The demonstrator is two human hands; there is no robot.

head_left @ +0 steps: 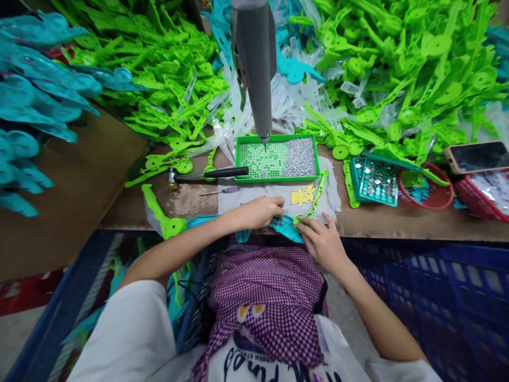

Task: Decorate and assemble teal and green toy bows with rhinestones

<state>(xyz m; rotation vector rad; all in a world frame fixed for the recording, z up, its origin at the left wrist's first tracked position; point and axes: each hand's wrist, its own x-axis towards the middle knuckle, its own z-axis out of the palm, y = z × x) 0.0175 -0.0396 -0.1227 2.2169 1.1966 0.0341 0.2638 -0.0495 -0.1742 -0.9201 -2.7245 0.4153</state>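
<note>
A turquoise plastic shell (288,229) lies near the table's front edge, its hollow side up. My left hand (260,212) is bent over its middle with fingers pinched together; what is between the fingertips is hidden. My right hand (324,241) grips the round end of a light-green plastic arm piece (319,191) against the shell's right end. That arm piece slants up and away across a white cloth (274,197) with a yellow cartoon figure. At the shell's left end sits another light-green piece (173,225) with a round end.
A grey screwdriving tool (256,74) hangs over a green tray (238,159) of screws. A hammer (214,173) and a small screwdriver (220,191) lie left. Teal trays (377,183), red baskets (447,199) and a phone (479,157) stand right. Green parts (397,63) heap behind.
</note>
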